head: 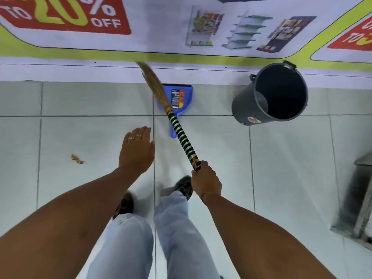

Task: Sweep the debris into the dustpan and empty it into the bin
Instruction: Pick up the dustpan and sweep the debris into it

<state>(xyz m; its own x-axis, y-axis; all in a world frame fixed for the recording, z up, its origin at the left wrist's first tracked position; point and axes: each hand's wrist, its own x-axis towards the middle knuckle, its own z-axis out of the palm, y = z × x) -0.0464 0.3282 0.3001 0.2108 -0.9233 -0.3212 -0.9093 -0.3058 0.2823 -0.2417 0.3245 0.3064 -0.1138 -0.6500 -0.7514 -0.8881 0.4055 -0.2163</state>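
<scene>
My right hand point(205, 179) grips the end of a broom point(182, 133) with a green-and-silver striped handle; its straw bristles point away from me, up over the blue dustpan point(184, 97). The dustpan lies flat on the tiled floor by the wall, handle toward me, partly hidden by the broom. My left hand point(137, 151) hovers empty with fingers spread, left of the dustpan handle. A small pile of brown debris point(77, 159) lies on the floor to the left. The dark grey bin point(271, 93) stands open and looks empty, right of the dustpan.
A printed banner point(181, 27) covers the wall ahead, down to the floor. A grey metal stand point(358, 198) sits at the right edge. My legs and feet point(181, 188) are below the hands on pale floor tiles.
</scene>
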